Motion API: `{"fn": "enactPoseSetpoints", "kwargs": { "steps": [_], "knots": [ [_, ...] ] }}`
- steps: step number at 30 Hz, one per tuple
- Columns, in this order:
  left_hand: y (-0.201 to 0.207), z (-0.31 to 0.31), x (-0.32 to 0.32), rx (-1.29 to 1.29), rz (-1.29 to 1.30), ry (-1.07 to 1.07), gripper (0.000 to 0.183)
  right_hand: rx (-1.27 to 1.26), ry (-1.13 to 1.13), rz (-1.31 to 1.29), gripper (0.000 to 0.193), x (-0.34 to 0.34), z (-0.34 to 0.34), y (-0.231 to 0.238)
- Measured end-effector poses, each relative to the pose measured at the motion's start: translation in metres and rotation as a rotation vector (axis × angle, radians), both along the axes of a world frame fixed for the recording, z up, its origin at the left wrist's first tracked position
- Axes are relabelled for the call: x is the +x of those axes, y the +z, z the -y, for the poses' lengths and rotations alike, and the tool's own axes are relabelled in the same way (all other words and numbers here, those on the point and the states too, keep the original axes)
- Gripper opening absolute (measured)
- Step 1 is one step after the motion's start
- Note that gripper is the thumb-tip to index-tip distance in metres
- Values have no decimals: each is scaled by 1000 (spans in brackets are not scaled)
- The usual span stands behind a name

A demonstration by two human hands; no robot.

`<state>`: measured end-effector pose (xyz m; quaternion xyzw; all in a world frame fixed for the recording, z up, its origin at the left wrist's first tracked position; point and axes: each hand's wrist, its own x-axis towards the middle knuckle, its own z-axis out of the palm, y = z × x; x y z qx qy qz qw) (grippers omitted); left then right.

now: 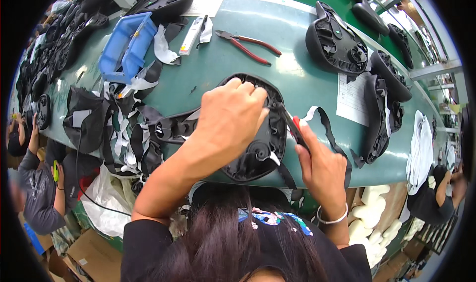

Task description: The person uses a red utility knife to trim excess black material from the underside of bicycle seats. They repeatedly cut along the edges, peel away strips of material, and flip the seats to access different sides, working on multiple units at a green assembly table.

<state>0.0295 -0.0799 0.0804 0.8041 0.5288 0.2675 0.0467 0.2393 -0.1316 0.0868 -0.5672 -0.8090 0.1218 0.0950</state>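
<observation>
A black bicycle saddle [258,155] lies underside up on the green table before me, its narrow nose [173,128] pointing left. My left hand [225,113] is closed in a fist over the saddle's wide part; its fingertips are hidden, so what it pinches cannot be seen. My right hand [317,158] grips a black and red utility knife [297,130], its tip at the saddle's right rim. A pale strip [274,158] and a dark strip [286,175] of trim hang off the near right edge. To the right of the knife lies a loose black strip [327,125].
Red-handled cutting pliers [250,46] and a blue bin [126,49] lie beyond the saddle. Cover scraps [131,138] are heaped at left. More saddles [337,41] rest at right, near a printed sheet [353,98]. Co-workers [42,183] sit at both sides.
</observation>
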Motion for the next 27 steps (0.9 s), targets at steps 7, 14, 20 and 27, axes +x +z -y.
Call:
{"fn": "enactPoseSetpoints", "kwargs": {
  "steps": [7, 14, 20, 27],
  "knots": [
    [-37, -28, -5, 180, 460, 179, 24, -69, -15, 39, 43, -5, 27, 2],
    [-23, -27, -46, -545, 1265, 267, 36, 145, 137, 294, 46, 14, -29, 18],
    [-14, 23, -46, -469, 1140, -119, 56, 11, 589, 170, 47, 24, -115, 28],
    [32, -9, -163, -273, 1994, -733, 32, 10, 265, 305, 49, 26, -14, 31]
  ]
}}
